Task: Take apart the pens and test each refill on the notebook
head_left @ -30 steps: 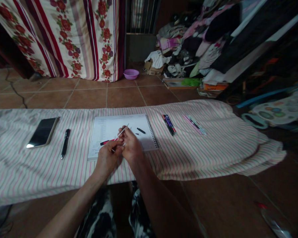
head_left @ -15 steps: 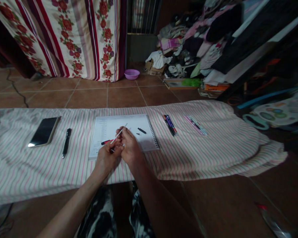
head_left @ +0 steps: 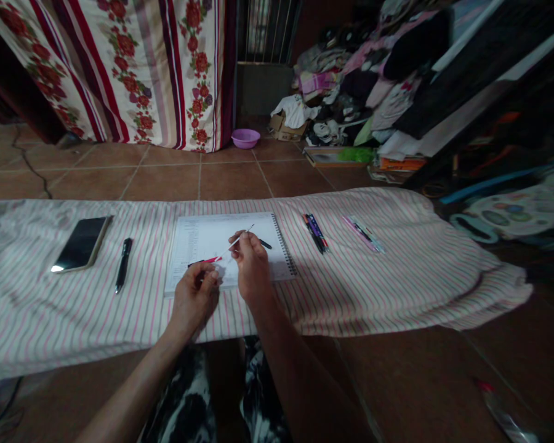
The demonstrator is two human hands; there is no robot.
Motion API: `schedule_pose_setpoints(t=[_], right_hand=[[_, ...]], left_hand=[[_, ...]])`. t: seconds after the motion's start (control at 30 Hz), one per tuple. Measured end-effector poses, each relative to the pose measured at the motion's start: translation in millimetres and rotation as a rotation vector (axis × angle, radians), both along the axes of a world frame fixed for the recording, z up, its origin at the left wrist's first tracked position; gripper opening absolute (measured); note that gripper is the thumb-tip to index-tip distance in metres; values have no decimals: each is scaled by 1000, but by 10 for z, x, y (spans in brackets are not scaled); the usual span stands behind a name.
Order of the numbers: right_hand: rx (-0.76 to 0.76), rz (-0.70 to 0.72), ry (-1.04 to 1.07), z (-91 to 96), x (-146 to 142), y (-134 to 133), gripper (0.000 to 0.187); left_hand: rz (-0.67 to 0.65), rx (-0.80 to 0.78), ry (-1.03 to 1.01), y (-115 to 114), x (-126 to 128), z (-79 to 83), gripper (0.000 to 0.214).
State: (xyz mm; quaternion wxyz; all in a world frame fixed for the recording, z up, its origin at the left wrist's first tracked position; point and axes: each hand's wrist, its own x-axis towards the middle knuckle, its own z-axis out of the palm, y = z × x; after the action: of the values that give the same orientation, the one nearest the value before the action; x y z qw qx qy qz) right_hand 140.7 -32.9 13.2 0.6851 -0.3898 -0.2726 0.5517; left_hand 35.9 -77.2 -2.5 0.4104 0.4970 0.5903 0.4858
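Observation:
My right hand (head_left: 253, 269) pinches a thin white pen refill (head_left: 238, 241) that slants up to the right over a spiral notebook (head_left: 212, 237). My left hand (head_left: 195, 298) is closed just left of it, at the notebook's near edge, on something small I cannot make out. A red pen barrel (head_left: 203, 261) lies on the page by my left fingers. A small black pen part (head_left: 264, 244) rests on the page beyond my right hand. The notebook lies on a pink-striped cloth (head_left: 397, 277).
A black phone (head_left: 80, 242) and a black pen (head_left: 122, 264) lie on the cloth at left. Two groups of pens (head_left: 316, 232) (head_left: 364, 232) lie at right. A floral mattress (head_left: 120, 67), a purple bowl (head_left: 245, 137) and piled clothes (head_left: 351, 80) stand behind on the tiled floor.
My right hand has drawn the white refill up and to the right, away from my left hand. The hands, close together before, are now slightly apart.

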Motion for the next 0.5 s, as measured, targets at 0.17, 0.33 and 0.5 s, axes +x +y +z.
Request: schedule_pose_setpoints(t=[0.17,0.33,0.5], right_hand=[[96,-90,-304,17,102,-15,13],[146,-69,-420,74,92,-72,11],[176,-31,-521,95,70,-104,11]], left_hand=[[-12,-13,-159,-2,-42,2,16],[-13,-9,-183,-7,-24,-1,16],[-15,-6,-141,-7,-43,-37,15]])
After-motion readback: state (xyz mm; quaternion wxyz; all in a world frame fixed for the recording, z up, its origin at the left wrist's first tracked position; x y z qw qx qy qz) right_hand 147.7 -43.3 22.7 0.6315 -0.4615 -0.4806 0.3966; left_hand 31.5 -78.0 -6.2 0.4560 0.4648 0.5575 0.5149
